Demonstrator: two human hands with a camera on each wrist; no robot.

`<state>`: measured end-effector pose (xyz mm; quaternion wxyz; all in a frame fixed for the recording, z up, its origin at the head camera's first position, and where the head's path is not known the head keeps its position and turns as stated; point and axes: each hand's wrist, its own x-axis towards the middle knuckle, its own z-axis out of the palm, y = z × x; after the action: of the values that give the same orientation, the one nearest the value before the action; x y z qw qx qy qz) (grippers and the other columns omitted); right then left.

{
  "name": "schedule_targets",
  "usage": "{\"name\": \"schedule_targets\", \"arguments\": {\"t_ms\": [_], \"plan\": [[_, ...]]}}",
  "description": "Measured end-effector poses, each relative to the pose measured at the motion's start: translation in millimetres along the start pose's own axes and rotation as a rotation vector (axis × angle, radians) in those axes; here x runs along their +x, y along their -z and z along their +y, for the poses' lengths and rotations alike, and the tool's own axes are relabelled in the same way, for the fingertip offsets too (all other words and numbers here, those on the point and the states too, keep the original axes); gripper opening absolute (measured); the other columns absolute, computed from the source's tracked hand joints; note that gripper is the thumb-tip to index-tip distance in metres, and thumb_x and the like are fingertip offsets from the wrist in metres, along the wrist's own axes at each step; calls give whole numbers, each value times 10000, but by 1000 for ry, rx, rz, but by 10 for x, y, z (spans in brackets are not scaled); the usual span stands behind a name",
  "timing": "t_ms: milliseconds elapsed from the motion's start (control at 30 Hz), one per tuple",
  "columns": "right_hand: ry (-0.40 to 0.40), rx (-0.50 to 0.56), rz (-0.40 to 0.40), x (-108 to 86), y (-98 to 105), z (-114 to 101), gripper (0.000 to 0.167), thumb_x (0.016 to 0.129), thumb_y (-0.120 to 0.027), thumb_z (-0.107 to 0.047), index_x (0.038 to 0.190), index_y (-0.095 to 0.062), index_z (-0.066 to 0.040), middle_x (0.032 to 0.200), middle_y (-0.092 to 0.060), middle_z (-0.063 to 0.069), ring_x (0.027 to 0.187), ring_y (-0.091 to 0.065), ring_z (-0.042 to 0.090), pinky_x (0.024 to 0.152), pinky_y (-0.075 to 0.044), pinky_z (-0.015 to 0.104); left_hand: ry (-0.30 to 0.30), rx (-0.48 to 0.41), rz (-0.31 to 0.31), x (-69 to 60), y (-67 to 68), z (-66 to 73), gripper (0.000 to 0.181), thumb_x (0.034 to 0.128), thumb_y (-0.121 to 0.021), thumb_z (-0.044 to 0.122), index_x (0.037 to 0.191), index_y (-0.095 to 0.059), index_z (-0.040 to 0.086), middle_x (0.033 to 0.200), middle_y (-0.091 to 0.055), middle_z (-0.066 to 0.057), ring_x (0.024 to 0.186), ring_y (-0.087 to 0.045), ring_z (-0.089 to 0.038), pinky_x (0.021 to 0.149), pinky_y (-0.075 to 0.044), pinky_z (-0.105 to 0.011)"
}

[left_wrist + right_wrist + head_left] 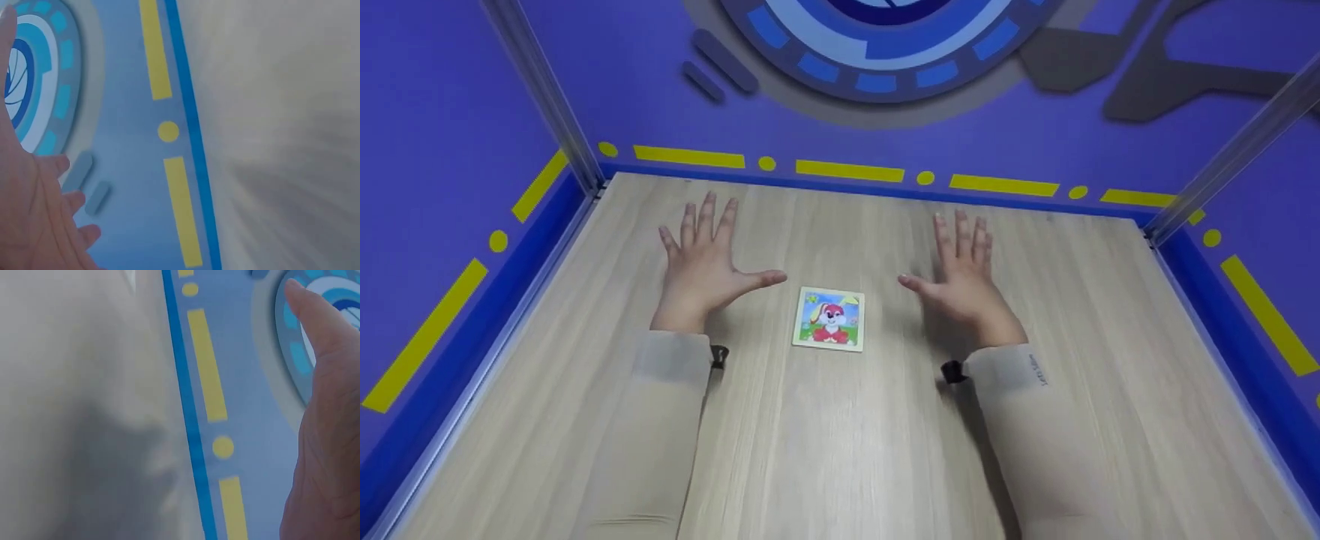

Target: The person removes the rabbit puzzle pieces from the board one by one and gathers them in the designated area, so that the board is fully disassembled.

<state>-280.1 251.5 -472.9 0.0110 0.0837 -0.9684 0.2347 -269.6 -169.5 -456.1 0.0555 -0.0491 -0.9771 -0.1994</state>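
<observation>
Left hand [701, 275], right hand [966, 285], rabbit card [829, 321] between.

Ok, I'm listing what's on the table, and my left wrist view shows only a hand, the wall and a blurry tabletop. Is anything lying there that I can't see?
Observer: Yes, the head view shows a square cartoon picture lying on the table.
Operator: Is anyone touching it?
Observer: No, the left hand and the right hand are on either side, both apart from it.
Operator: And how is the right hand posed?
Observer: Its fingers are straight and hold nothing.
</observation>
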Motion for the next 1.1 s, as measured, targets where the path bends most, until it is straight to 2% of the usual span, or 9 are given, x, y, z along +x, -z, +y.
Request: {"name": "schedule_targets", "arguments": {"t_ms": [133,300,433,600,700,800,933,1100], "plan": [[27,48,-8,76,-103,-211,1229,938,-683,-852,1787,131,-495,1856,348,-144,1753,323,352,1360,-108,854,-45,-62,-7,30,-37,78,1466,763,-754,977,1848,-77,261,1938,40,-100,1793,20,-466,1370,42,-846],[96,131,-11,180,-210,-413,1203,963,-737,-770,1807,67,-476,1892,258,-132,1781,244,323,1397,-113,806,-90,-119,-12,29,-93,114,1416,796,-803,905,1847,-96,273,1939,-20,-98,1792,-59,-458,1387,-25,-828],[98,224,-7,199,-290,-560,1133,984,-814,-632,1821,-69,-463,1935,73,-91,1808,105,312,1412,-159,764,-97,-122,-26,24,-169,126,1393,803,-759,940,1845,-135,257,1930,-100,-125,1777,-134,-476,1400,-115,-803],[62,353,5,197,-375,-661,1016,1004,-859,-482,1814,-253,-386,1924,-166,-7,1793,-160,328,1403,-305,684,-125,-171,-66,54,-238,134,1353,814,-793,900,1838,-189,253,1923,-156,-106,1769,-176,-466,1420,-183,-741],[61,441,-19,200,-433,-687,965,1013,-868,-397,1801,-317,-321,1893,-257,44,1707,-365,367,1363,-415,633,-133,-208,-97,51,-290,152,1313,818,-832,852,1828,-233,265,1915,-202,-82,1763,-215,-441,1405,-254,-730],[62,501,-66,202,-499,-731,921,1022,-861,-353,1788,-353,-307,1852,-338,42,1580,-515,371,1291,-512,588,-129,-219,-131,43,-349,177,1286,808,-855,833,1811,-290,260,1888,-278,-75,1734,-288,-428,1381,-316,-730],[93,527,-104,189,-596,-799,831,1029,-851,-317,1750,-444,-237,1759,-480,49,1451,-613,339,1233,-556,553,-133,-249,-168,33,-424,205,1241,792,-902,790,1775,-379,243,1849,-350,-83,1698,-335,-432,1368,-324,-740],[133,496,-157,165,-721,-851,735,1011,-863,-268,1670,-565,-139,1664,-580,70,1308,-666,297,1149,-592,523,-177,-318,-239,36,-527,214,1207,775,-971,695,1752,-432,233,1840,-366,-77,1699,-302,-417,1386,-240,-738]]}}
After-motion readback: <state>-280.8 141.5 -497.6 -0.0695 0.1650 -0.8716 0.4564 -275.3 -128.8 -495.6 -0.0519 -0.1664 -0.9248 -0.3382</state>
